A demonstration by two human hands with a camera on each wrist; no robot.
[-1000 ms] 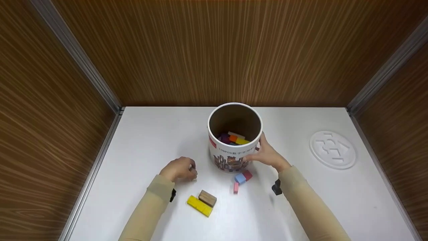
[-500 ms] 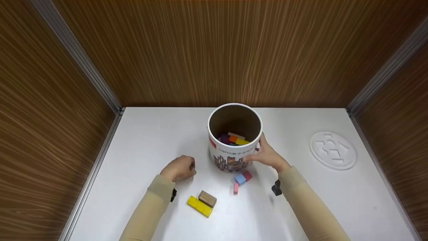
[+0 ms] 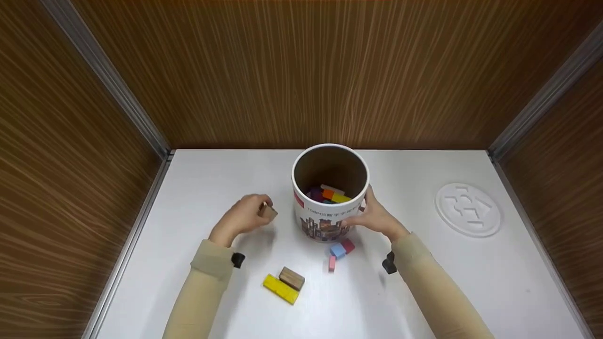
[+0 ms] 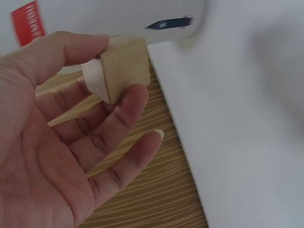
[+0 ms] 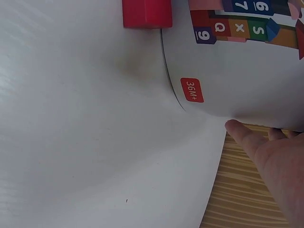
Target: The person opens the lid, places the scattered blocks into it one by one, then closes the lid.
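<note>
Here, on the white tabletop (image 3: 212,179), my left hand (image 3: 242,219) has its grip clamped on a small plain wooden block (image 3: 267,212), thumb and fingers (image 4: 128,102) pinching it clear of the surface; in the left wrist view the block (image 4: 121,66) sits between thumb tip and forefinger with the other fingers loosely spread below it. Just to the right of that grip stands the open cardboard tub (image 3: 330,193), its wall printed with letters and numbers, and inside it I can see a heap of coloured blocks (image 3: 330,194). My right hand (image 3: 377,216) holds the far side of the tub, fingers curved round its wall; the right wrist view shows a fingertip (image 5: 237,133) pressed against the tub (image 5: 247,71), though how the rest of that grip lies is hidden there. Just below the right hand, at the foot of the tub, lie a red block (image 3: 348,245), a blue block (image 3: 338,251) touching it and a pink block (image 3: 332,263) close by. Below the left grip, well apart from it, a brown block (image 3: 292,278) rests against a yellow block (image 3: 281,289). Well off to the right of the right hand lies a round white lid (image 3: 468,209).
</note>
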